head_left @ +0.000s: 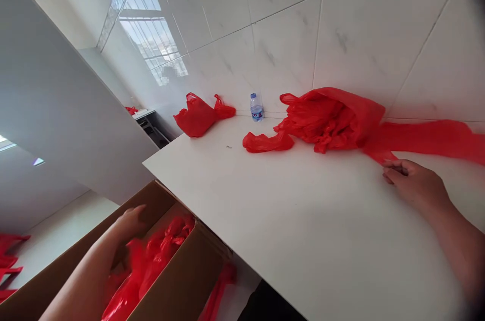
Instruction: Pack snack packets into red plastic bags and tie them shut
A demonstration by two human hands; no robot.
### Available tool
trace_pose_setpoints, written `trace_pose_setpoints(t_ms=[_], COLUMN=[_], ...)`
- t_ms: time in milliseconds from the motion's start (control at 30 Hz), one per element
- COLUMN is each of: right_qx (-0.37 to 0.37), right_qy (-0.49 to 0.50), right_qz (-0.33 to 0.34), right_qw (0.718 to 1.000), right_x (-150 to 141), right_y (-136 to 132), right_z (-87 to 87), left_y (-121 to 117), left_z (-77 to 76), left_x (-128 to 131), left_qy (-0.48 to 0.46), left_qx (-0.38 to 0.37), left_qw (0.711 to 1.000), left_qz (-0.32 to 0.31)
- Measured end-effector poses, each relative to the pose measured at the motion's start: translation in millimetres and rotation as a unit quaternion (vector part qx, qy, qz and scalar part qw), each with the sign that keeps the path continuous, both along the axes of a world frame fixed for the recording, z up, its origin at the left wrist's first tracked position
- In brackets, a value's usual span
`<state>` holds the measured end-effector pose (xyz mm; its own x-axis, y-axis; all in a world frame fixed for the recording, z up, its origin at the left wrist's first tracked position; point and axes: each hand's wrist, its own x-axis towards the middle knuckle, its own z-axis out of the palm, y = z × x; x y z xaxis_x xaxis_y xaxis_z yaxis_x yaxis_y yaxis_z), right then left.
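Observation:
My right hand [419,184] is closed in a pinch on the edge of a red plastic bag [432,139], which stretches along the back of the white table to the right. Just left of it lies a big red bag [341,114] stuffed with crumpled red plastic bags. My left hand [131,222], blurred by motion, is inside the cardboard box [185,270], above shiny red bags [151,260]. Its visible finger is stretched out, and I see nothing gripped in it.
Against the tiled wall stand a small water bottle [256,108] and another red bag [197,116]. A loose red bag [267,142] lies on the white table [284,220]. A grey partition [68,89] rises at left. Red bags [9,255] also lie at the lower left.

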<state>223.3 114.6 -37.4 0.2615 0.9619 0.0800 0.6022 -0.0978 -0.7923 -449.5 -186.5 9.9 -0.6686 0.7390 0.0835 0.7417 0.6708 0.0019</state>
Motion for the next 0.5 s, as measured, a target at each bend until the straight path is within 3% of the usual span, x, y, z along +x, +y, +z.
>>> trace_pose_setpoints(t_ms=[100,200,400,500], right_qx=[0.001,0.016,0.053,0.066], right_qy=[0.005,0.006,0.024,0.025], right_qz=[0.002,0.011,0.022,0.027], right_qw=[1.0,1.0,0.998,0.997], right_x=[-1.2,-2.8,-4.4,-2.6], right_y=[-2.0,-5.2,-7.5,-6.6], right_z=[1.9,5.3,1.7,-1.3], left_y=[59.3,128.9,253.2,289.2], left_z=[18.3,20.6,-16.1,-29.3], left_x=[9.5,64.2,220.7,269.6], left_qy=[0.018,0.02,-0.102,-0.123], left_qx=[-0.025,0.048,0.202,0.229], left_qw=[0.993,0.977,0.92,0.925], left_qz=[-0.11,-0.205,-0.321,-0.278])
